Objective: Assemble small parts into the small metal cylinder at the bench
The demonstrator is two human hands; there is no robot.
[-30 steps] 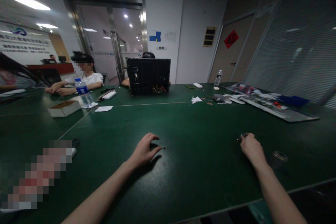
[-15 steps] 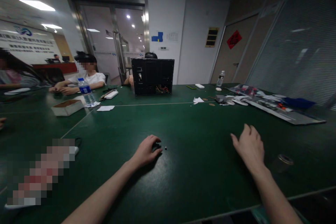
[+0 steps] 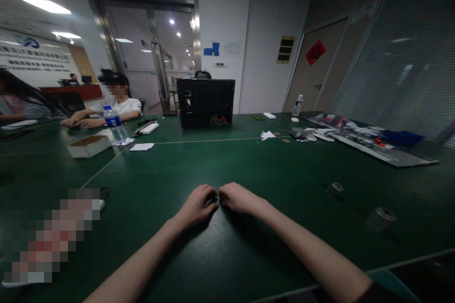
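Note:
My left hand [image 3: 201, 202] rests low over the green table [image 3: 170, 265], thumb and fingers curled towards each other. Something dark shows in the gap between them, too unclear to name. My right hand [image 3: 237, 197] comes in from the right, its fingers bent and closed, the tips nearly meeting those of the left. What these fingertips hold, if anything, is hidden. Away to the right stand two short, grey, see-through-looking cylinders with round tops, a smaller one [image 3: 336, 189] and a larger one [image 3: 381, 219].
A black computer case [image 3: 206, 102] stands at the far side, with a person partly behind it. Two people sit at the left. A water bottle [image 3: 114, 123], a white open box [image 3: 89, 146], a pixelated item [image 3: 57, 234] and a cluttered board [image 3: 377, 144] also lie on the table.
My right hand has moved left from beside the cylinders to my left hand. The smaller cylinder now shows where that hand was. A tiny dark piece near my left fingertips is now out of sight.

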